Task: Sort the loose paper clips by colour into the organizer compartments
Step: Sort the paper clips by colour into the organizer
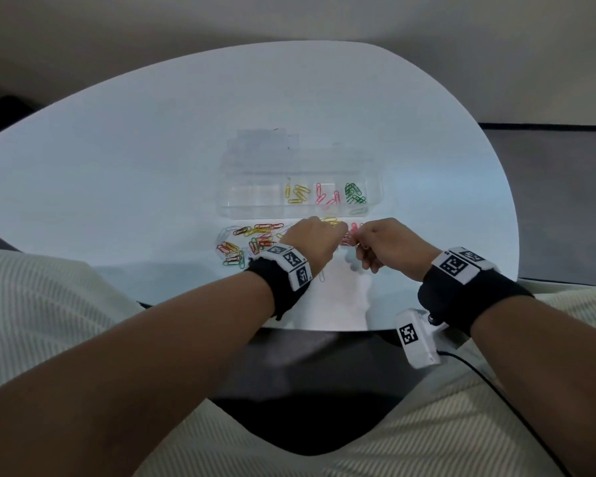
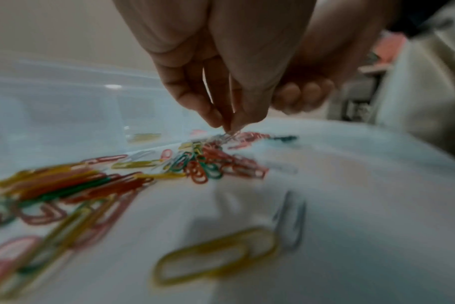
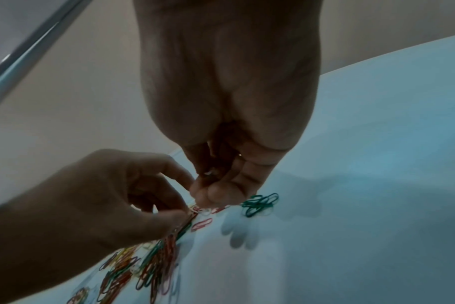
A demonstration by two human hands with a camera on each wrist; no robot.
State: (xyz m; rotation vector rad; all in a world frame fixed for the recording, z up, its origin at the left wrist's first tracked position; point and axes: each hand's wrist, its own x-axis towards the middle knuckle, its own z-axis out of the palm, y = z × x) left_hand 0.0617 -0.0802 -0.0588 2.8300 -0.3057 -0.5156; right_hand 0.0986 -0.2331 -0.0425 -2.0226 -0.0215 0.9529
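Both sets of fingertips met over one small tangle of pale and pink clips (image 3: 204, 209) at the near wall of the organizer. The left hand (image 1: 312, 241) pinched it narrowly between thumb and forefinger, the remaining fingers curled in behind. The right hand (image 1: 389, 244) had its fingertips (image 3: 216, 193) bunched tightly onto the same tangle from the other side; which clip each hand actually held could not be told through the blur.

Just past the right fingertips, at about three o'clock from the pinch, a small cluster of green clips (image 3: 260, 204) lay on the table. From the left hand toward nine o'clock spread the loose pile (image 1: 252, 242) of red, yellow, green, pink and pale clips, partly hidden under the wrist. In the left wrist view a yellow clip (image 2: 213, 255) and a grey clip (image 2: 291, 222) lay apart from the pile, nearest the camera.

At twelve o'clock from the hands stood the clear organizer (image 1: 300, 177). Its compartments held, side by side, yellow clips (image 1: 298, 193), pink clips (image 1: 328, 196) and green clips (image 1: 354, 193); the compartments to their left looked bare. All of it sat on a white table (image 1: 135, 166).
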